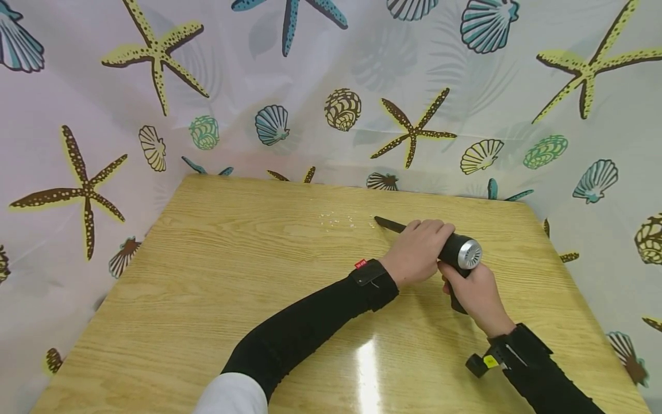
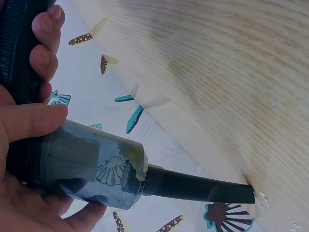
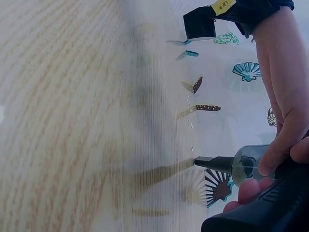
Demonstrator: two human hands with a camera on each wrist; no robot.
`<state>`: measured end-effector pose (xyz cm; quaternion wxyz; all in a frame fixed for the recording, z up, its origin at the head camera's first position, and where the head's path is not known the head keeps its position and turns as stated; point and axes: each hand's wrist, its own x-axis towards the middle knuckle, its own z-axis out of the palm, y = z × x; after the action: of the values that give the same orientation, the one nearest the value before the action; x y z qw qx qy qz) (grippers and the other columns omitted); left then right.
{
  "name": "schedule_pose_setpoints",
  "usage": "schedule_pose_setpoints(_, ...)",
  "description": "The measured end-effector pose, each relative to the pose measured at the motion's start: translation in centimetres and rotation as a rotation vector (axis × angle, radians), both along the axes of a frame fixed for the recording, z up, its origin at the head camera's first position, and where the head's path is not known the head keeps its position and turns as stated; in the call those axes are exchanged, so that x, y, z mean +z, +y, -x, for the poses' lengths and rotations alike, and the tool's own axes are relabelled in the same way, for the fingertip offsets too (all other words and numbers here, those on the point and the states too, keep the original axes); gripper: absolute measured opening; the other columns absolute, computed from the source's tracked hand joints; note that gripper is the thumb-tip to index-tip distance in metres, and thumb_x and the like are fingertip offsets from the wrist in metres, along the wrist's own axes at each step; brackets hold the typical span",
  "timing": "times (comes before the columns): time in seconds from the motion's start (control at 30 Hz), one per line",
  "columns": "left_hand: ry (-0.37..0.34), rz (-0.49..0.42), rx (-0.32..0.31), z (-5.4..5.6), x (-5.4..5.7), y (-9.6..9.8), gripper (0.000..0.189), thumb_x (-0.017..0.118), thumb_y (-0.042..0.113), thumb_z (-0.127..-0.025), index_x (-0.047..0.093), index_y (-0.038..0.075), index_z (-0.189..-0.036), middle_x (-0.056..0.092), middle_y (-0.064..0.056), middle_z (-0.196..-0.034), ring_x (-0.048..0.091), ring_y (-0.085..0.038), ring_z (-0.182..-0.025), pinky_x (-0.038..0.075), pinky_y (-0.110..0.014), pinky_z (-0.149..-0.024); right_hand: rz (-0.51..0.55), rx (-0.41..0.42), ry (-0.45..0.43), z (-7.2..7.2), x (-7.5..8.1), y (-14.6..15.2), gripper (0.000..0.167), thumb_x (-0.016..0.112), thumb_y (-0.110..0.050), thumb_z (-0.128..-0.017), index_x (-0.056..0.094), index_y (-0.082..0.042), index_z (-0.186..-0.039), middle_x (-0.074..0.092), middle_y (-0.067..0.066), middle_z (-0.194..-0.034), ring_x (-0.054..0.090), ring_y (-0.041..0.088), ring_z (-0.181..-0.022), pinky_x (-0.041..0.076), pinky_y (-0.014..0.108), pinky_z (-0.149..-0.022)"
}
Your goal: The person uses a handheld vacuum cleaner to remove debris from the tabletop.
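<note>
A black handheld vacuum cleaner (image 1: pixel 456 250) with a silver vented end is held over the right half of the table. My left hand (image 1: pixel 418 252) grips its barrel around the clear dust cup (image 2: pixel 96 164), thumb on one side and fingers on the other. Lower down, my right hand (image 1: pixel 477 294) holds the handle, fingers wrapped round it. The slim black nozzle (image 1: pixel 389 223) points left and away from me, its tip at the tabletop beside small white bits (image 1: pixel 336 221). In the left wrist view, a few bits lie right by the nozzle's mouth.
The wood-grain table (image 1: pixel 207 276) meets a white cloth (image 1: pixel 310 75) printed with starfish and shells at its back and sides. A small black wrist camera (image 1: pixel 477 364) hangs from the right wristband, close above the table.
</note>
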<state>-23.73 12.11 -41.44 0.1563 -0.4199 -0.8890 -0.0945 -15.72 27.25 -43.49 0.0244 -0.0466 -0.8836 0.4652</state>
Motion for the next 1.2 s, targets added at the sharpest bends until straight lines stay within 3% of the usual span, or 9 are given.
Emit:
schedule_pose_setpoints(0.53,0.032,0.032,0.015,-1.2,0.3,0.0,0.048,0.067,0.032,-0.092,0.050,0.017,-0.134,0.060,0.001,-0.128,0.056,-0.016,-0.124,0.046,-0.037,-0.104,0.058,0.019,-0.022,-0.8,0.0,0.5,0.046,0.061,-0.036,-0.100,0.048,-0.002,-0.129,0.060,0.016,-0.087,0.063,0.021,-0.068,0.054,0.031,-0.065)
schedule_pose_setpoints(1.2,0.042,0.033,0.030,-1.4,0.3,-0.4,0.046,0.067,0.031,-0.092,0.050,0.017,-0.132,0.060,0.000,-0.127,0.057,-0.016,-0.122,0.047,-0.037,-0.101,0.072,0.040,-0.020,-0.9,0.1,0.3,0.046,0.062,-0.035,-0.100,0.048,-0.003,-0.130,0.060,0.015,-0.087,0.063,0.021,-0.069,0.054,0.031,-0.065)
